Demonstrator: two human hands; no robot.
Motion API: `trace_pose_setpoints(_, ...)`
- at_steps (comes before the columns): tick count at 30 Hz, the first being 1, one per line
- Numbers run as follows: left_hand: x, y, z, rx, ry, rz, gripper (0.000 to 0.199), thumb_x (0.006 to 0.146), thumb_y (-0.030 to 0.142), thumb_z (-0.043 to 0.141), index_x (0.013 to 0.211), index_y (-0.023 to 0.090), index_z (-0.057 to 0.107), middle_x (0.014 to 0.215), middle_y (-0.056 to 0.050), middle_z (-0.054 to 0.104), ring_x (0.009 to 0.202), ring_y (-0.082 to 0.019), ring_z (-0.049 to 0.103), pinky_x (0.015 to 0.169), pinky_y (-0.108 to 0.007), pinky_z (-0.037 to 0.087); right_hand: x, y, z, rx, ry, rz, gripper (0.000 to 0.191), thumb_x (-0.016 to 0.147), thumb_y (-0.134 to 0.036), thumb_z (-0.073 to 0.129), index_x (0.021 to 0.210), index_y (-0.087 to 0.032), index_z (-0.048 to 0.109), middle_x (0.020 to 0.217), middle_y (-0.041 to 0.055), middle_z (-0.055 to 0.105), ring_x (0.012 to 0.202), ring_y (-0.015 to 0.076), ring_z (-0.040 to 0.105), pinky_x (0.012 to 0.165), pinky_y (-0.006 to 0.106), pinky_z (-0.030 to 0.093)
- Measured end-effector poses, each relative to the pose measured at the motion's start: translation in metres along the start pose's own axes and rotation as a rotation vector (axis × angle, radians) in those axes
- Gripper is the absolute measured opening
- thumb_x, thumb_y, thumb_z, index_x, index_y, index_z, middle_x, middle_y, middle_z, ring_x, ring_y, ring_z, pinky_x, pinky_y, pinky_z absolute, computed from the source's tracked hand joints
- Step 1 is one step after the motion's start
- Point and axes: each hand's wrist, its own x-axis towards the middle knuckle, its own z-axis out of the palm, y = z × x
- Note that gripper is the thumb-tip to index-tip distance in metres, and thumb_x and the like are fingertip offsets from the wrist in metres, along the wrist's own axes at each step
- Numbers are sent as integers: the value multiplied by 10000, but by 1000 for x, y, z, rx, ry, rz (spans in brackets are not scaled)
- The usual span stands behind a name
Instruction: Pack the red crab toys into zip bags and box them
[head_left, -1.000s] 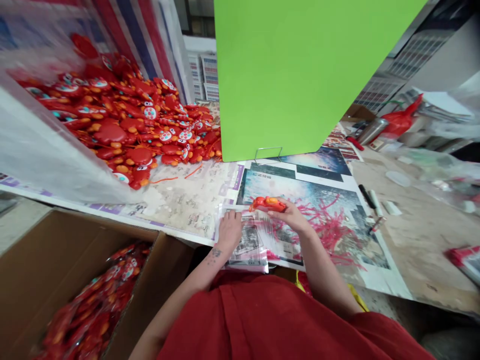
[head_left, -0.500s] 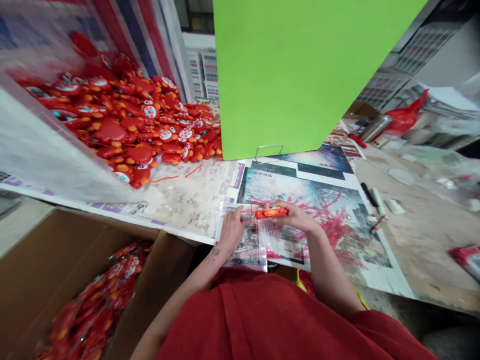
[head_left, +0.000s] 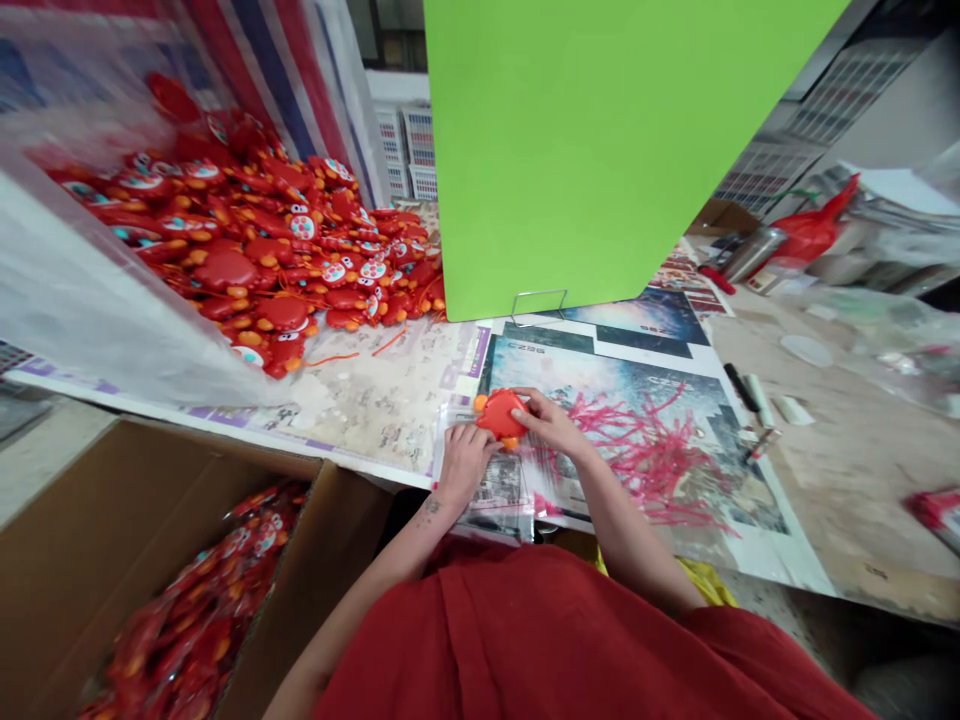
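Red crab toy [head_left: 501,415] now flat-on, right fingers [head_left: 537,418] narrowly pinching its edge, left hand [head_left: 465,465] just below

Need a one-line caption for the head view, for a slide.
Head view: right hand holds a red crab toy above a clear plastic bag under the left hand, beside a heap of crab toys.

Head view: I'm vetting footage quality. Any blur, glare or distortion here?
Head view: even light, no harsh shadows; wide-angle distortion skews the green board and frame edges; the clear plastic sheet at left looks hazy; the red crab-shaped toy stays fairly sharp.
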Motion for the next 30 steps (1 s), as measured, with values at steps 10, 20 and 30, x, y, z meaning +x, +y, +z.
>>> trace_pose_setpoints(10,2,1,-1,-140,77,-23,54,908,227,550,886,185,574,1059,-84,615,1062,-219,531,944,-403,437,14,-10,33,-372,-167,-133,491,972,-524,340,857,-203,693,826,57,680,877,200,592,880,341,447)
trace_pose_setpoints(20,5,-7,2,-429,40,-122,74,902,256,554,872,189,559,1209,-85,604,1171,-187,541,1042,-387,415,-17,-6,-1,-380,-86,226,381,935,-365,455,1216,-150,598,741,43,683,651,193,630,662,304,463)
trace_pose_setpoints(30,17,7,-22,-399,-170,-187,87,913,227,494,861,207,562,835,-27,665,844,-190,617,825,-345,487,-29,-1,40,-269,200,136,397,887,-211,396,1252,-204,552,731,13,656,647,183,602,679,316,475)
